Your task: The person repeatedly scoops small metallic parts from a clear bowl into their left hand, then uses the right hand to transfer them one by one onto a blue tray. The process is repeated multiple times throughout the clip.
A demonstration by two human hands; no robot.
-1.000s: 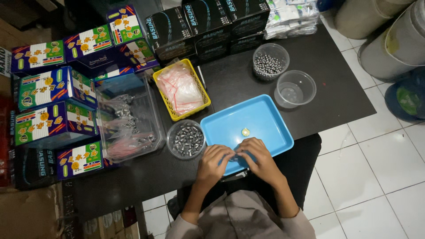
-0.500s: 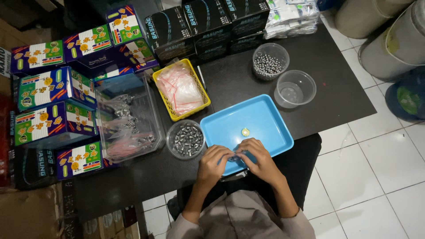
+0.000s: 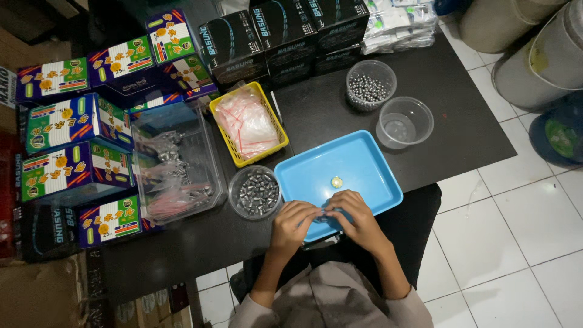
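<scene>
1. Blue plastic is the material of the shallow rectangular tray (image 3: 364,159) that lies on the black tabletop (image 3: 461,115) directly beyond the two hands.
2. The left hand (image 3: 293,223) and the right hand (image 3: 355,217) meet over the near edge of this tray, fingertips touching each other.
3. Both hands are closed narrow around something very small between the fingertips; what it is I cannot tell, because the fingers hide it.
4. Just beyond the grip, on the tray floor, lies one small round pale yellow piece (image 3: 336,181), apart from the fingers.
5. To the left of the grip, just beside the left hand, stands a round clear plastic bowl with grey metal pellets (image 3: 255,192); it touches the tray edge.
6. Further left of the grip is a big clear plastic box (image 3: 176,164) with small filled bags inside.
7. Beyond the grip and a little left sits a yellow plastic basket (image 3: 249,124) that holds small clear bags with red stripes.
8. Beyond the tray and right of the grip stands an empty round clear plastic cup (image 3: 404,122), and behind it another round clear cup with shiny steel balls (image 3: 370,85).
9. Colourful cardboard boxes (image 3: 73,140) stand in stacks far left of the grip, and dark cardboard boxes (image 3: 285,33) stand in a row at the far edge of the table.
10. White floor tiles (image 3: 516,243) are on the right of the grip, below the table.
</scene>
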